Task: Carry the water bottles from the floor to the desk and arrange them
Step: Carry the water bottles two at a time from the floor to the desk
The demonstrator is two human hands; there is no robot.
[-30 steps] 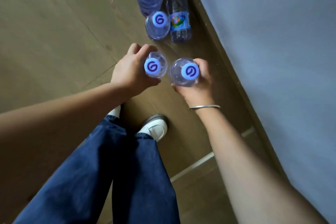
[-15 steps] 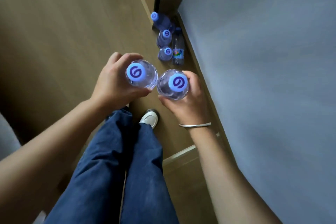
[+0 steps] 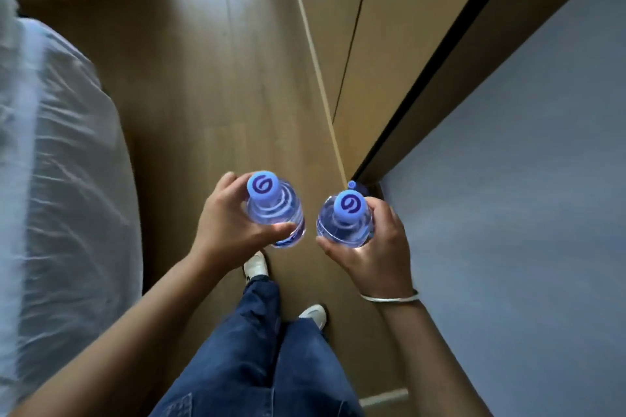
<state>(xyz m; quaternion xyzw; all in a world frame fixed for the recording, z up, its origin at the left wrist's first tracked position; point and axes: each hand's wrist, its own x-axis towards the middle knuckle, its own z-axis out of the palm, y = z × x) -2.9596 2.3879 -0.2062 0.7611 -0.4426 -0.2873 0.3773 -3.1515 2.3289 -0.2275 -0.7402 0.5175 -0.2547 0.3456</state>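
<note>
Each hand — the left hand (image 3: 227,230) and the right hand (image 3: 376,247) — curled round the shoulder of a full, blue-capped water bottle (image 3: 275,213), its twin (image 3: 345,218) alongside, both upright above the wooden floor (image 3: 210,95) — likely weighty, slick thin plastic, best gripped mid-body.

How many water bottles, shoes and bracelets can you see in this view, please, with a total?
Water bottles: 3, one in the left hand, one in the right hand, and one on the floor showing only its cap
White shoes: 2
Silver bracelet: 1
Total: 6
</note>
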